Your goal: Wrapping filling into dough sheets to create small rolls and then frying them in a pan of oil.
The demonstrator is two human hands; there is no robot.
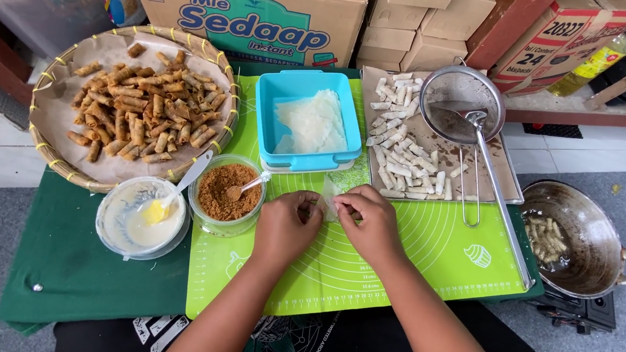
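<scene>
Both hands work a thin pale wrapper (332, 198) on the green mat (428, 248), centre of the table (74, 268). Left hand (289, 223) w/ fingers curled, grip pinching the wrapper's left edge; right hand (374, 220) likewise pinching its right side. Wrapper mostly hidden under the fingers, so fold can't be made out.

Packages: big brown carton (246, 1) w/ teal-and-blue label at back centre, plain stacked cartons (420, 18) right of it, red-and-white printed box (563, 39) top right, yellow-liquid bottle (595, 62) partly cut off.

Blue tub (265, 114) of wrappers sits just behind the hands; brown filling bowl (229, 191) left, w/ spoon. Wok (582, 240) at right, contents hard to tell.
</scene>
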